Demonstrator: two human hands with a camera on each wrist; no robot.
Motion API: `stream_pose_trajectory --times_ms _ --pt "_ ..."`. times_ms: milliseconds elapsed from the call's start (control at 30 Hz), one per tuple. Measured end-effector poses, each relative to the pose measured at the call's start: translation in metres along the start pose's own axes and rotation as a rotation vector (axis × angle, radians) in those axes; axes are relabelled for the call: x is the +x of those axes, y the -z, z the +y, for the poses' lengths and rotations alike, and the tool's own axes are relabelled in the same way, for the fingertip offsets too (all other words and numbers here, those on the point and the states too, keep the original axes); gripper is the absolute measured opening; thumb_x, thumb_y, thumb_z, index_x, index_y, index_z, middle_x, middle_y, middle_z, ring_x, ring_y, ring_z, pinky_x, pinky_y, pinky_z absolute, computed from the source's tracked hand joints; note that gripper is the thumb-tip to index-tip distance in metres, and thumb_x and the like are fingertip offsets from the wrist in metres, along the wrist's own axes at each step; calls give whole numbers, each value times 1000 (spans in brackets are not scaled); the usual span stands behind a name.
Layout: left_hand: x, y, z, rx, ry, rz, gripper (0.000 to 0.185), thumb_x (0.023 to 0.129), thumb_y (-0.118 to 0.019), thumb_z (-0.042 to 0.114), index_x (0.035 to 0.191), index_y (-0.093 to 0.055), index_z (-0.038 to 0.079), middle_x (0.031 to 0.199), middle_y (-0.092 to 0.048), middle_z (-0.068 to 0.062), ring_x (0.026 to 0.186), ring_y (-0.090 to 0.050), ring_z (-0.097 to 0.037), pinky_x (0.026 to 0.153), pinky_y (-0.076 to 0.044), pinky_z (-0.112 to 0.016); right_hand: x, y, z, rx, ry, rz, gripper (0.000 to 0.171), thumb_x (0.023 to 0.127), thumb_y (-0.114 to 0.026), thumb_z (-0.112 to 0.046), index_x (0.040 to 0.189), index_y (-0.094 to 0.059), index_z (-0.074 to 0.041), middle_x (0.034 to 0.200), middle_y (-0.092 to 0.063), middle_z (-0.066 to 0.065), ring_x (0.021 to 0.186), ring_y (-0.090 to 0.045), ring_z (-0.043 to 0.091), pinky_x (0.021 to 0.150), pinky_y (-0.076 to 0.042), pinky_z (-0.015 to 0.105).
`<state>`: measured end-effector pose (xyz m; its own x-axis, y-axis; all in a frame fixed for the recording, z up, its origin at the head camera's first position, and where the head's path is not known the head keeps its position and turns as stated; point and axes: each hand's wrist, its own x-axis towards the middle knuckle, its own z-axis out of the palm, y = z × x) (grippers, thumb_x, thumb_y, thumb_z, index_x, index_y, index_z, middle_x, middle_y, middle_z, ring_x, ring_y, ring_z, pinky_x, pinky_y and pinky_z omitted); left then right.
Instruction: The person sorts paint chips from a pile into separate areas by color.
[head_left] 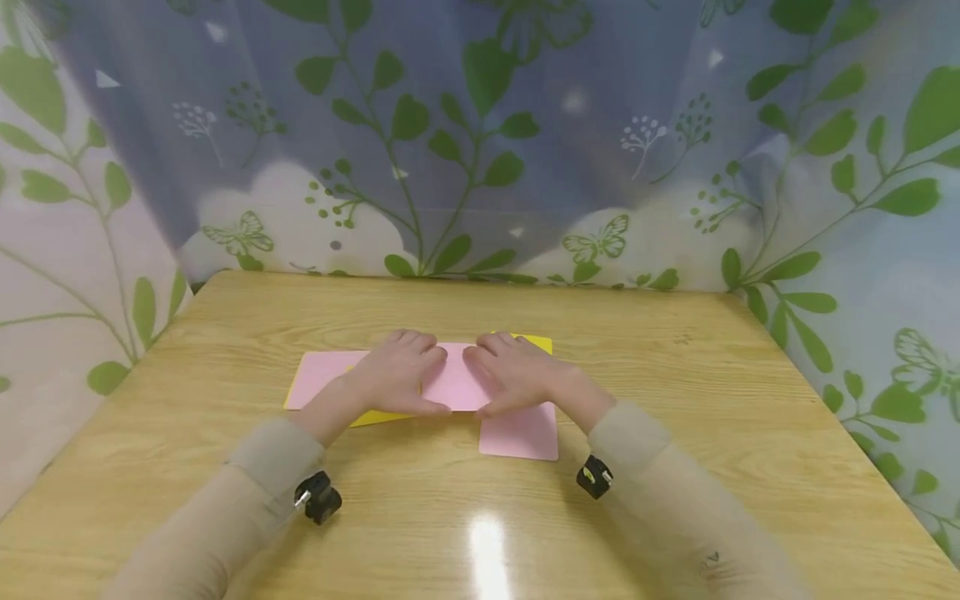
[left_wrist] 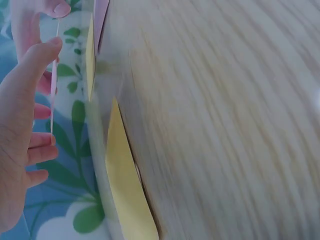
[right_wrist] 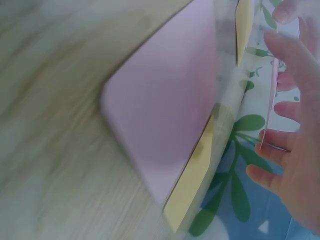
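Between both hands a pink card (head_left: 456, 377) is held above the table, its long edges toward and away from me. My left hand (head_left: 396, 373) grips its left part, thumb at the near edge and fingers at the far one. My right hand (head_left: 522, 367) holds the right part the same way. Edge-on, the card (left_wrist: 53, 95) appears as a thin line in the left wrist view. Under the left hand lie a pink card (head_left: 326, 372) and a yellow card (head_left: 381, 417). Below the right hand are another pink card (head_left: 519, 435) and a yellow one (head_left: 538, 342), partly hidden.
The wooden table (head_left: 645, 333) reaches back to a curtain (head_left: 465, 150) printed with leaves and butterflies. A bright reflection shows on the tabletop near the front. Small black devices (head_left: 318, 497) sit at both wrists.
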<state>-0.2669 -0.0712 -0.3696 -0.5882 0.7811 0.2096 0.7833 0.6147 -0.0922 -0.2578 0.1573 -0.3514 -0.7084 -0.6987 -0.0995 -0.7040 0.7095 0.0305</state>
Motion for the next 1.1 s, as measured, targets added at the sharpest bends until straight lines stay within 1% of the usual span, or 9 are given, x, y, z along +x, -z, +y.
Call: stream_pose_trajectory --times_ms 133,233,367,467,667,867,967,1100 --pt "7 -4 9 -7 -24 -11 71 74 -57 67 111 -56 7 111 -54 -13 107 -50 -32 95 -37 -48 -13 -4 4 -18 9 11 83 75 -62 -58 136 -38 -8 137 -37 16 125 -36 32 97 -36 48" --pt "13 -7 17 -18 -39 -30 72 75 -55 67 114 -56 7 113 -54 -14 108 -49 -32 95 -36 -48 -23 -8 7 -12 12 21 81 76 -60 -58 135 -40 -8 136 -38 17 125 -36 32 97 -37 48" --pt "20 -11 28 -39 -54 -48 72 75 -54 68 115 -55 8 115 -53 -14 110 -48 -32 96 -35 -48 -39 -13 10 1 21 34 80 75 -61 -57 135 -40 -9 135 -38 18 124 -36 33 97 -36 51" --pt "24 -13 34 -49 -72 -44 70 75 -56 67 113 -55 8 114 -53 -14 109 -48 -31 97 -35 -47 -49 -16 14 -6 27 50 78 75 -62 -57 133 -41 -10 133 -39 16 122 -38 32 96 -36 52" --pt "32 -19 49 -24 -84 -56 69 74 -52 70 108 -57 11 108 -55 -9 105 -49 -26 97 -35 -41 -64 -23 17 -18 20 52 78 76 -60 -59 133 -43 -9 130 -43 15 120 -40 30 99 -35 48" --pt "35 -23 62 -32 -87 -64 67 74 -50 71 106 -56 12 99 -52 -5 97 -48 -22 93 -36 -38 -76 -28 18 10 -2 45 80 74 -62 -59 134 -42 -9 130 -43 15 118 -41 31 97 -36 49" --pt "36 -25 67 -28 -80 -75 68 75 -48 71 108 -55 12 101 -52 -4 99 -47 -22 94 -36 -40 -79 -28 19 30 -11 35 82 73 -63 -59 134 -42 -9 130 -44 15 117 -42 31 96 -36 50" --pt "37 -27 70 -44 -70 -113 69 76 -47 71 112 -54 12 102 -51 -4 102 -46 -23 96 -33 -40 -79 -30 20 43 -22 8 84 72 -63 -62 135 -42 -9 130 -44 14 118 -42 30 95 -37 50"
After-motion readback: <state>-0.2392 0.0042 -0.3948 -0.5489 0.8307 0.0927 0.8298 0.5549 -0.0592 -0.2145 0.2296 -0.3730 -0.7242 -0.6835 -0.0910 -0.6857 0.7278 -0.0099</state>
